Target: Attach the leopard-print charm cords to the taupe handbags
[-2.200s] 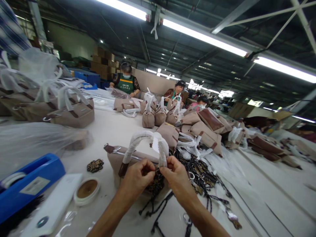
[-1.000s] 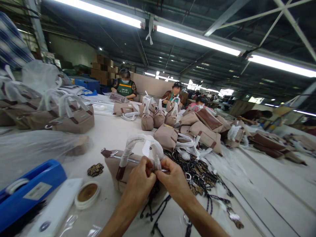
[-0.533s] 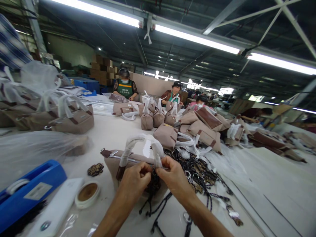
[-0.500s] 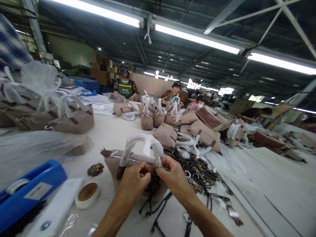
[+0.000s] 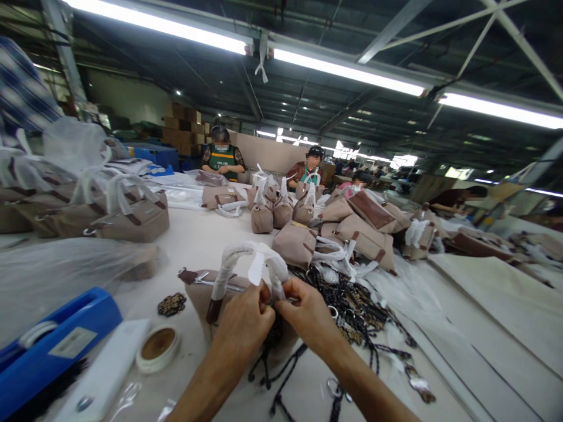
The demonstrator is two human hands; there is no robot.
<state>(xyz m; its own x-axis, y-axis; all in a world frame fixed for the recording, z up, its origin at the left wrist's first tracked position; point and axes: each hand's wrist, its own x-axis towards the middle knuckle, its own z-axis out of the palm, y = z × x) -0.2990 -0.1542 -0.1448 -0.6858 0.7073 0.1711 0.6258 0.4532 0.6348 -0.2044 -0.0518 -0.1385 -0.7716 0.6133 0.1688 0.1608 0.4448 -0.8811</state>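
Observation:
A beige handbag (image 5: 200, 296) with brown trim and a zip stands in front of me. White wrapping covers its handles (image 5: 229, 261), and a white paper tag (image 5: 256, 268) shows between them. My left hand (image 5: 248, 313) is closed in a pinch at the base of the nearer handle. Beside it, fingers of my right hand (image 5: 305, 305) are pinched against the same spot. What the fingertips grip is hidden. Below them a black braided cord charm (image 5: 268, 354) hangs in front of the bag and trails onto the table.
Right of the bag lies a heap of black cord charms (image 5: 352, 305) with metal rings. A leopard-patterned flower piece (image 5: 171, 304), a round tape roll (image 5: 157, 348) and a blue tape dispenser (image 5: 83, 334) lie left. More handbags (image 5: 294, 241) are piled beyond; co-workers (image 5: 223, 158) sit across.
My left hand has shifted slightly up and right, closer to my right hand. The white tag now stands in front of the far handle, nearer my left fingers. The bag stays in place.

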